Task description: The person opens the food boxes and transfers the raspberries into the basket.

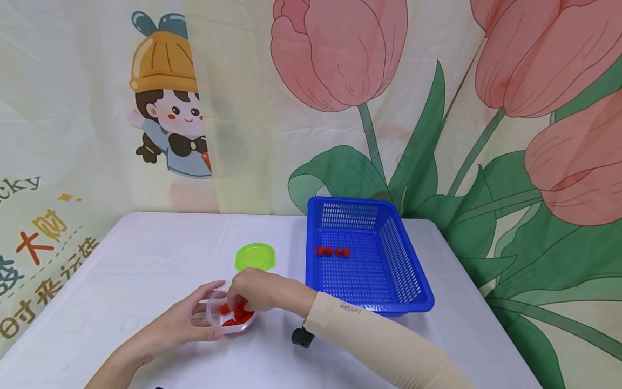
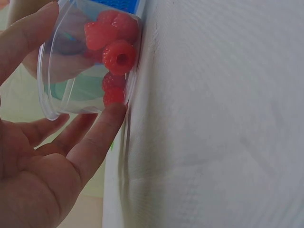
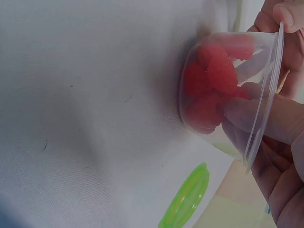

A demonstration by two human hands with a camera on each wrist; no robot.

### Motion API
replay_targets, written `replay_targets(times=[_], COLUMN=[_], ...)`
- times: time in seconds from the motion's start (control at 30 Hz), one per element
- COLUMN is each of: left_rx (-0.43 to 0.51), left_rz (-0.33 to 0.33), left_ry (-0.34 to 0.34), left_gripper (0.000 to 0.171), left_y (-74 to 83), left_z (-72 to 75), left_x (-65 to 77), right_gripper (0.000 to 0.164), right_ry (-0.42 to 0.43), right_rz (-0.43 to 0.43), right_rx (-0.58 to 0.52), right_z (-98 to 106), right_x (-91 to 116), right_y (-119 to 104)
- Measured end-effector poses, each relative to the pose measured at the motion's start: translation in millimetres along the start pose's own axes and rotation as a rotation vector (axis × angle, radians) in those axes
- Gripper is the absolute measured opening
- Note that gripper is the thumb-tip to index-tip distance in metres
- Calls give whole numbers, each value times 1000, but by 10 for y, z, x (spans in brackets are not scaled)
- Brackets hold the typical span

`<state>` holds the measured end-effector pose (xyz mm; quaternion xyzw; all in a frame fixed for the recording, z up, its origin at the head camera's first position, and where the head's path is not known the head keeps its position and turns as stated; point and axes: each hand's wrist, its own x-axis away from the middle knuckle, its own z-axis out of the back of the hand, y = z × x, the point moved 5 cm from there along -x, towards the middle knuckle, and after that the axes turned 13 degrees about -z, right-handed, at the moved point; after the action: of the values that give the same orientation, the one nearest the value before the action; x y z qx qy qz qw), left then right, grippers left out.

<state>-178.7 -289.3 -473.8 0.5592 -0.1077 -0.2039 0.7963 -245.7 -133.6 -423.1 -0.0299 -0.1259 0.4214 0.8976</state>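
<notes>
A small clear plastic tub [image 1: 246,326] stands upright on the white table with several red raspberries [image 2: 118,58] in its bottom. My left hand [image 1: 181,320] holds it from the left, thumb at the near side and fingers spread round the far side. In the left wrist view one fingertip lies low against its wall. From above, my right hand [image 1: 256,289] reaches over the rim into the tub. Through the clear wall in the right wrist view, its thumb and finger pinch at a raspberry [image 3: 235,92] among the others.
Behind the tub lies a bright green lid [image 1: 256,256]. To the right, a blue slotted basket [image 1: 421,294] has a short row of raspberries [image 1: 346,252] on its floor. A black device [image 1: 302,337] sits under my right wrist. A printed cloth hangs behind the table.
</notes>
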Motion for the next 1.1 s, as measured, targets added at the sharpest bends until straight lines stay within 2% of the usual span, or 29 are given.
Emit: replay_targets(times=[0.3,0.53,0.7,0.83,1.1], left_rx=[6,-9,-20,-8,-25], left_rz=[-20,7,8,5,6], left_ry=[-6,-2,1,-5,3], left_gripper=[97,96,96,95,98], left_y=[-2,-6,-9,-18,-36], left_z=[7,8,11,10,20], left_x=[-19,-19,-7,-8,-40], right_gripper=[21,21,20,22,18], right_ry=[-10,-24,-22,-18,3], right_rz=[5,18,33,30,39], right_rx=[10,-8,-19,-77,-177], right_z=[-4,65,188,313,657], right_x=[17,96,183,261,471], right_y=[6,-8,-21,11,250])
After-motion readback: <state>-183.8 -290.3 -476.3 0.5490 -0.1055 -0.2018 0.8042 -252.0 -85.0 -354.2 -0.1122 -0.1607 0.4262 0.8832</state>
